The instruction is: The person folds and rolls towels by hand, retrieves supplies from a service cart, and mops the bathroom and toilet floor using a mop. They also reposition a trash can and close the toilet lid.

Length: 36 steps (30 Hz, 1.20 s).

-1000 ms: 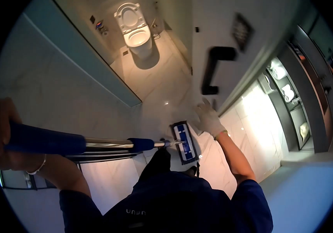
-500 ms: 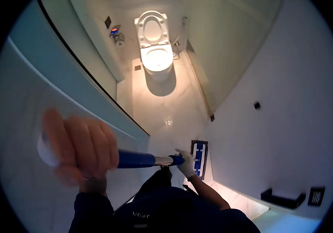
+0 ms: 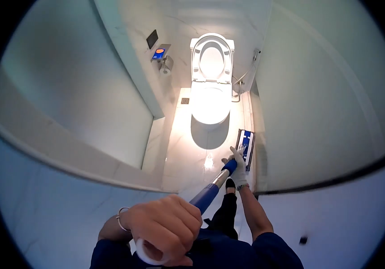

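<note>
A flat mop with a blue and steel pole (image 3: 207, 197) runs down from my body toward the floor. Bare and wearing a bracelet, my left hand (image 3: 165, 226) is closed around the pole's upper end, where a white rounded piece (image 3: 146, 253) shows under the fingers. My right hand (image 3: 238, 170), in a white glove, holds the lower pole at its blue collar, with some fingers extended. Beyond it, the blue and white mop head (image 3: 246, 145) lies on the floor along the right wall, partly hidden by the glove.
Ahead stands a white toilet (image 3: 210, 105) with its lid raised. A paper roll (image 3: 165, 67) hangs on the left wall, and a hose (image 3: 246, 74) on the right. A floor drain (image 3: 185, 101) lies left of the toilet. Frosted panels (image 3: 318, 103) flank the narrow floor (image 3: 183, 152).
My view has moved forward, bringing the toilet closer. The mop head has advanced along the right side, and the pole now slants up to the right. Both hands keep their hold.
</note>
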Motion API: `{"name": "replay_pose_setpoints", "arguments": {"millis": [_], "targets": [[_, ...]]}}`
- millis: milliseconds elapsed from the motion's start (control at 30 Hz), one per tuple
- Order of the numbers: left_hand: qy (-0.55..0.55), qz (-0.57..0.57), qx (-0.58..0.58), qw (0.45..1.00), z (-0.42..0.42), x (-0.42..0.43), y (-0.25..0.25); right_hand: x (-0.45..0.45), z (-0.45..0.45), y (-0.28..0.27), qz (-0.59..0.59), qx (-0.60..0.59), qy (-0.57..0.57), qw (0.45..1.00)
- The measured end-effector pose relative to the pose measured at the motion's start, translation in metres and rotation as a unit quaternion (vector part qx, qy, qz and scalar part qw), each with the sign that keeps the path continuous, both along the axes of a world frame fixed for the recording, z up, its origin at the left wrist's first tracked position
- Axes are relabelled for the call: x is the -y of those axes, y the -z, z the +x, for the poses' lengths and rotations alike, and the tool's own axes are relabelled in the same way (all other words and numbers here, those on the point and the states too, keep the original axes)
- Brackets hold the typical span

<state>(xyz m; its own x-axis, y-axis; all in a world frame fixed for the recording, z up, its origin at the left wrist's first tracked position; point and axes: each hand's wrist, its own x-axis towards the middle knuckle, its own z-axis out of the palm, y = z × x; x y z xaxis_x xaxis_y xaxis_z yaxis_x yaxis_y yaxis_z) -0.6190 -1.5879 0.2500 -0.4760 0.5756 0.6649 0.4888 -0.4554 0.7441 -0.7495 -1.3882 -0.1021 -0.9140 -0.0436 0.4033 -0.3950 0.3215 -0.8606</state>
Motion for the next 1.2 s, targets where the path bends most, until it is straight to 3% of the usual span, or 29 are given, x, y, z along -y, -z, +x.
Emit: {"name": "replay_pose_setpoints", "arguments": {"millis": [33, 67, 100, 167, 200, 267, 333, 400, 467, 567, 600, 800, 933, 1067, 1100, 1133, 1167, 1200], "targets": [[-0.022, -0.006, 0.022, 1.0, -0.025, -0.01, 0.007, -0.006, -0.027, 0.016, 0.036, -0.019, 0.023, 0.999], [-0.002, -0.08, 0.026, 0.996, -0.056, -0.014, 0.016, -0.016, -0.072, 0.064, -0.184, 0.148, -0.041, 0.971], [0.008, -0.132, 0.018, 0.991, -0.09, -0.023, 0.032, -0.028, -0.117, 0.113, -0.413, 0.286, -0.031, 0.864], [0.018, -0.215, 0.054, 0.975, -0.145, -0.048, 0.062, -0.045, -0.174, 0.139, -0.191, 0.18, -0.015, 0.965], [0.023, -0.207, 0.071, 0.976, -0.169, -0.059, 0.071, -0.046, -0.205, 0.132, 0.032, 0.057, 0.011, 0.998], [-0.017, -0.215, 0.06, 0.975, -0.211, -0.067, 0.084, -0.053, -0.264, 0.128, 0.104, -0.021, -0.012, 0.994], [-0.036, -0.239, 0.072, 0.968, -0.245, -0.074, 0.097, -0.052, -0.315, 0.136, 0.034, -0.045, -0.035, 0.998], [-0.061, -0.266, 0.079, 0.959, -0.265, -0.084, 0.118, -0.062, -0.358, 0.147, 0.107, 0.061, -0.093, 0.988], [-0.144, -0.248, 0.065, 0.956, -0.274, -0.092, 0.147, -0.064, -0.393, 0.156, 0.164, 0.009, -0.134, 0.977], [-0.221, -0.233, 0.117, 0.94, -0.271, -0.074, 0.151, -0.049, -0.408, 0.124, 0.264, 0.039, -0.215, 0.939], [-0.278, -0.215, 0.145, 0.925, -0.235, -0.083, 0.157, -0.054, -0.383, 0.132, 0.284, 0.049, -0.242, 0.926], [-0.383, -0.161, 0.255, 0.873, -0.164, -0.052, 0.119, -0.021, -0.325, 0.122, 0.349, 0.038, -0.36, 0.864], [-0.451, -0.057, 0.288, 0.843, -0.053, -0.03, 0.085, -0.006, -0.195, 0.085, 0.37, 0.041, -0.395, 0.84], [-0.442, -0.048, 0.208, 0.871, 0.082, 0.01, 0.056, 0.032, -0.051, 0.074, 0.337, 0.02, -0.48, 0.809], [-0.526, -0.002, 0.261, 0.81, 0.121, 0.003, 0.035, 0.045, -0.01, 0.07, 0.302, 0.02, -0.513, 0.803], [-0.409, -0.08, 0.207, 0.885, 0.162, 0.038, 0.023, 0.059, 0.031, 0.065, 0.265, 0.021, -0.541, 0.798], [-0.635, -0.001, 0.199, 0.746, 0.205, 0.011, 0.012, 0.074, 0.07, 0.054, 0.253, 0.03, -0.562, 0.787], [-0.465, -0.096, 0.124, 0.871, 0.22, 0.046, -0.007, 0.087, 0.101, 0.042, 0.243, 0.033, -0.581, 0.776]]}}
